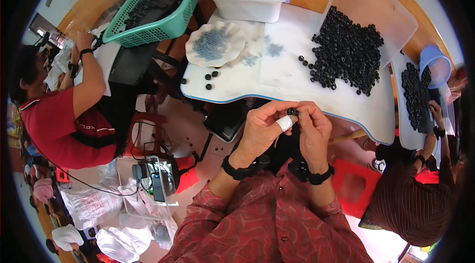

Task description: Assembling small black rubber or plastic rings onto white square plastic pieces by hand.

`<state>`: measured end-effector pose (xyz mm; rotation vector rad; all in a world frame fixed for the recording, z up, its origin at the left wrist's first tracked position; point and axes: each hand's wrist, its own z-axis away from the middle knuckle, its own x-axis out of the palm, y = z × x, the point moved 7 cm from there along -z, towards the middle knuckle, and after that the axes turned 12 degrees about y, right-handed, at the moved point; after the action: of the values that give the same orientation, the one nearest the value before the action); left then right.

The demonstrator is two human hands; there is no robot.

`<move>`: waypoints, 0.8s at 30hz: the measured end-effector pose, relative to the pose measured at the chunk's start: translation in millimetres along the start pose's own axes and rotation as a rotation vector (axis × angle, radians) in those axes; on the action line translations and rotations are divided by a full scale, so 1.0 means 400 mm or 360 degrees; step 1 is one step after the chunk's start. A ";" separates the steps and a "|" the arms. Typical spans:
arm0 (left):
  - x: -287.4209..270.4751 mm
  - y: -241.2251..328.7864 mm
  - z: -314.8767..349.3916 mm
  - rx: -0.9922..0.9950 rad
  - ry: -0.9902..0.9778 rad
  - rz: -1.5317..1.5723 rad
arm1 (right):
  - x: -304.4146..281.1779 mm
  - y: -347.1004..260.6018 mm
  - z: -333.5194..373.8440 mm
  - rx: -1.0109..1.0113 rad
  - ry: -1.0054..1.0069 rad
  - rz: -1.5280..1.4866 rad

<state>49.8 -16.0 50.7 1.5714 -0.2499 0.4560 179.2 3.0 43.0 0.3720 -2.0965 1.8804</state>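
Observation:
Just in front of the table's near edge, my two hands meet at one small black ring-shaped part [292,111]. My left hand [260,129] pinches it between index finger and thumb; white tape [284,123] wraps that thumb. From the other side, my right hand [315,132] closes its thumb and fingertips against the same part. Whether a finer piece sits between the fingertips is too small to tell. Beyond my hands on the white table [292,85] lie a large heap of similar black parts [346,50] and a scalloped dish [236,47] of tiny bluish-grey pieces [212,44].
A white tub [247,8] and a green basket [141,35] hold black parts at the back. A clear bin [396,13] lies tipped behind the heap. Loose parts [208,86] sit near the left edge. Co-workers sit left [64,129] and right [410,198].

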 end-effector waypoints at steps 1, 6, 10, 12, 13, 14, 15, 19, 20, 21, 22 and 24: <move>-0.006 0.000 0.000 -0.0031 0.0007 0.0014 | 0.000 0.000 0.004 -0.0006 -0.0018 -0.0015; -0.091 0.023 -0.059 -0.0080 0.0357 0.0004 | -0.007 0.013 0.021 0.0041 0.0071 0.0228; -0.188 0.088 -0.141 -0.0143 0.0593 0.0156 | -0.033 0.030 0.026 0.0085 0.0095 0.0297; -0.236 0.150 -0.194 -0.0034 0.0656 0.0143 | -0.041 0.034 0.027 0.0088 0.0079 0.0293; -0.254 0.185 -0.225 0.0026 0.0692 0.0139 | -0.050 0.039 0.025 0.0095 0.0090 0.0309; -0.265 0.236 -0.248 0.0127 0.0700 0.0127 | -0.052 0.042 0.029 0.0105 0.0093 0.0322; -0.275 0.282 -0.276 0.0251 0.0626 0.0140 | -0.050 0.041 0.031 0.0103 0.0082 0.0314; -0.293 0.402 -0.345 0.0374 0.0660 0.0160 | -0.061 0.047 0.031 0.0127 0.0123 0.0308; -0.291 0.426 -0.350 0.0403 0.0694 0.0118 | -0.065 0.053 0.030 0.0134 0.0124 0.0309; -0.280 0.442 -0.356 0.0402 0.0685 0.0118 | -0.069 0.058 0.028 0.0141 0.0126 0.0310; -0.268 0.448 -0.365 0.0373 0.0692 0.0071 | -0.073 0.062 0.026 0.0134 0.0140 0.0314; -0.239 0.444 -0.399 0.0330 0.0657 -0.0020 | -0.070 0.066 0.025 0.0133 0.0104 0.0298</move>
<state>-133.3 120.1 169.5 1.6367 0.1279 0.8024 194.2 -4.2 6.9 0.1344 -2.0775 2.0599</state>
